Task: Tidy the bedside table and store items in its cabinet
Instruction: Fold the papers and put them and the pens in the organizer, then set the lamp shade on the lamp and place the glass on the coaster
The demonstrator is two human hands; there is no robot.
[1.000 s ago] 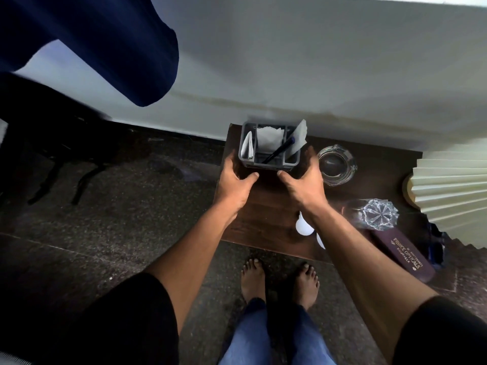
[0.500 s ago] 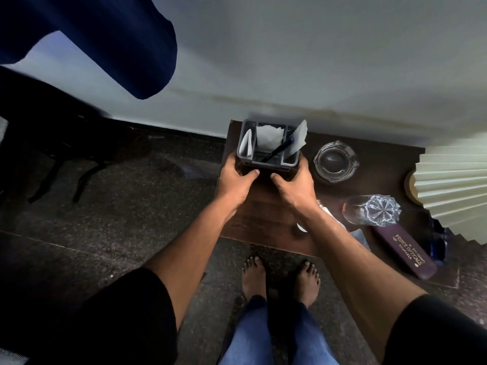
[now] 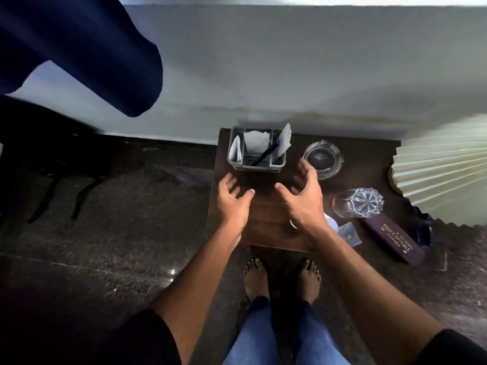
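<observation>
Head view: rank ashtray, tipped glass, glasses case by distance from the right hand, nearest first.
From the right hand:
1. Glass ashtray, just beyond the fingers, toward the wall.
2. Tipped cut-glass tumbler, lying on its side to the hand's right.
3. Purple glasses case, farther right, at the table's front edge.

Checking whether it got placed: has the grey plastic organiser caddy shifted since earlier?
Barely, if at all: the grey plastic organiser caddy sits at the dark wooden table's back-left corner as before; only the hands withdrew.

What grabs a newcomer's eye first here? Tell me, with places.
Two bare hands, left hand and right hand, hover open over the dark wooden bedside table. At its back left corner stands a grey plastic organiser box holding white papers and a pen; a cut-glass tumbler lies on its side at the right.
</observation>
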